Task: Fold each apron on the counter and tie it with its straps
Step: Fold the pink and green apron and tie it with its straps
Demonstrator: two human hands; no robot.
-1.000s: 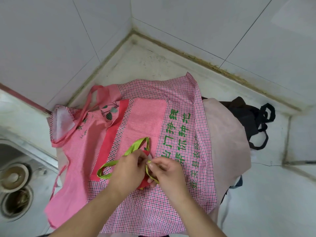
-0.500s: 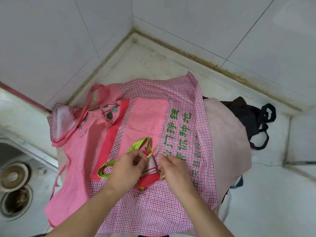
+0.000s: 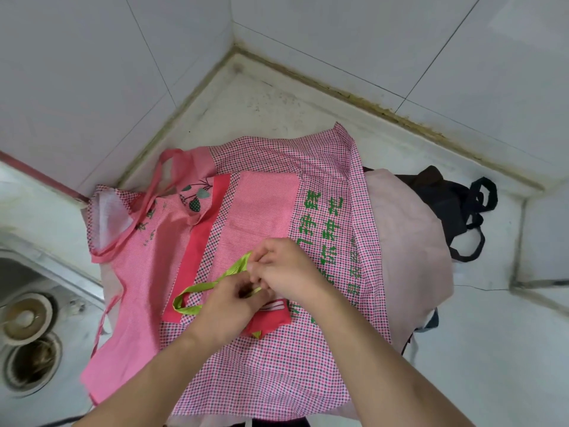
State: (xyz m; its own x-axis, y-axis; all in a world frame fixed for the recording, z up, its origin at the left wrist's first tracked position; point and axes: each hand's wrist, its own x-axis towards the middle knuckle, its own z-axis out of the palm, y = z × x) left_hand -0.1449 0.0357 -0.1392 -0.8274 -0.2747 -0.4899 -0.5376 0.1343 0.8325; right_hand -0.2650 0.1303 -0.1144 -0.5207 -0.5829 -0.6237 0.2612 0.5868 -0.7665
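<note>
Both hands meet over a small folded red apron [image 3: 271,318] that lies on top of a spread pile of aprons in the corner of a pale stone surface [image 3: 264,97]. The left hand [image 3: 228,306] has its fingers curled around the lime-green strap [image 3: 197,291] of that red bundle; the strap runs out to the left of the hand in a flat loop resting on the cloth below. The right hand [image 3: 289,269] is just above and touching the left, its fingertips pinching another part of the same green strap near the top of the bundle. Most of the red bundle is hidden beneath the two hands; only its lower right edge, with a striped band, is visible. Directly under it lies a pink checked apron [image 3: 277,365] printed with green characters and carrying a plain pink pocket panel. To the left, partly beneath it, is a finer pink apron [image 3: 144,272] with a leaf motif and a pink neck strap looped across it. A dusty pink cloth [image 3: 409,241] projects from under the right side of the pile, and a black apron [image 3: 446,204] with tangled straps lies beyond it against the tiled wall [image 3: 400,41]. A steel sink [image 3: 27,303] with two drain openings sits at the left edge.
</note>
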